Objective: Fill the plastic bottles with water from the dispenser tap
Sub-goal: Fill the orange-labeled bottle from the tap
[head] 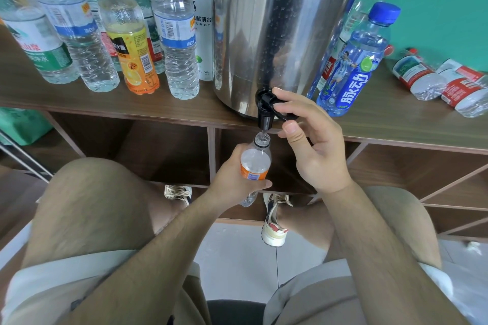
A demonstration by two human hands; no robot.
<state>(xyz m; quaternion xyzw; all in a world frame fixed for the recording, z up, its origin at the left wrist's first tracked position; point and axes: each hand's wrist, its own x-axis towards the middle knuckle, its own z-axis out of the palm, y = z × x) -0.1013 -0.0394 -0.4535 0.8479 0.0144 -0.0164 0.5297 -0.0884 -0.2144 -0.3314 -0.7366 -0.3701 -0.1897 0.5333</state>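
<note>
A steel water dispenser (266, 24) stands on the wooden shelf top (390, 124). Its black tap (266, 111) hangs over the shelf's front edge. My right hand (309, 137) grips the tap's lever with thumb and fingers. Directly under the spout, my left hand (237, 179) holds an uncapped clear bottle with an orange label (255, 163), upright, its mouth just below the spout. A thin stream of water runs into it. The bottle's lower part is hidden by my fingers.
Several capped bottles (174, 34) stand left of the dispenser, one with a yellow label (132, 42). A blue bottle (353, 66) stands at its right, and two bottles (443, 82) lie on their sides farther right. Open shelf compartments (163, 150) lie below.
</note>
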